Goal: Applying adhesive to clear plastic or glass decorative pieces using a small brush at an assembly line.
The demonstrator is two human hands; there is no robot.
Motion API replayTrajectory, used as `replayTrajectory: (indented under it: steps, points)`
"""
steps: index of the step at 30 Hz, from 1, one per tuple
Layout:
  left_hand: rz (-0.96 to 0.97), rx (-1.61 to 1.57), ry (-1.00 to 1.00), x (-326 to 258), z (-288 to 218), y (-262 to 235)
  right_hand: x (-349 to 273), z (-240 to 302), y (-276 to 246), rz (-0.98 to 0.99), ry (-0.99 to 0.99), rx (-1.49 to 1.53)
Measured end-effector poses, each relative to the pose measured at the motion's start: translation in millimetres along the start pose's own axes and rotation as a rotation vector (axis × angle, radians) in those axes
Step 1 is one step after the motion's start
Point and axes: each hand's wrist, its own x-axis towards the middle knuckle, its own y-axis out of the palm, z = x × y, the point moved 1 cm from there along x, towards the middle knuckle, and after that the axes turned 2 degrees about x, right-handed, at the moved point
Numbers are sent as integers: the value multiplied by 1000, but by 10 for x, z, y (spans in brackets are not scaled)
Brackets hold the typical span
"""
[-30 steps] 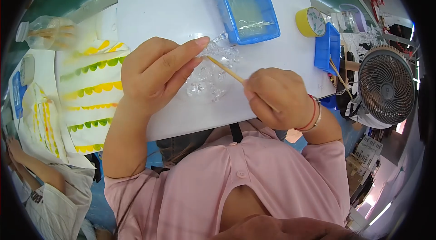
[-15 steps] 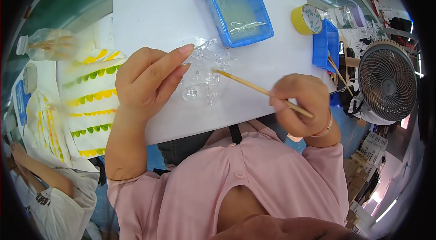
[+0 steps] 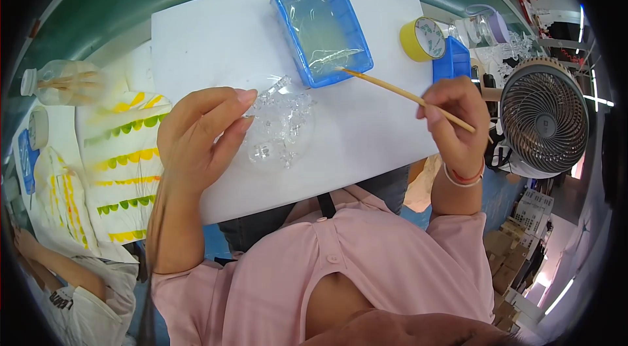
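My right hand (image 3: 458, 120) grips a thin wooden stick (image 3: 409, 94) near its rear end. The stick's front tip lies at the near rim of a blue plastic tray (image 3: 302, 58), which is lined with clear film and holds something pale and see-through. My left hand (image 3: 203, 130) is closed in a pinch, and a small clear plastic piece (image 3: 271, 91) seems to stick out from its fingertips. Just beside those fingertips, a loose pile of clear plastic pieces (image 3: 265, 151) rests in a clear round dish on the white board (image 3: 209, 38).
Yellow tape (image 3: 411, 41) and a small blue bin (image 3: 451, 61) stand at right, near a fan (image 3: 544, 125). At left are a clear bottle (image 3: 69, 83) with sticks in it and cloth (image 3: 127, 156) with yellow and green scallops. A co-worker's arm (image 3: 62, 264) shows at lower left.
My right hand has moved the stick's tip away from the clear pieces, up and right to the tray's near rim. My left hand keeps its pinch. The whole view has shifted slightly.
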Motion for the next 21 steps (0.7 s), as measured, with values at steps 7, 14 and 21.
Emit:
replayTrajectory:
  steps: [7, 14, 21]
  points:
    - [38, -38, -47, -8, 12, -35, 341, -115, 86, 258, 60, -200]
    - [25, -74, -6, 21, 23, -14, 503, 48, -16, 198, 78, -105]
    - [75, -41, 42, -14, 34, -46, 586, 95, -93, 289, 80, -220]
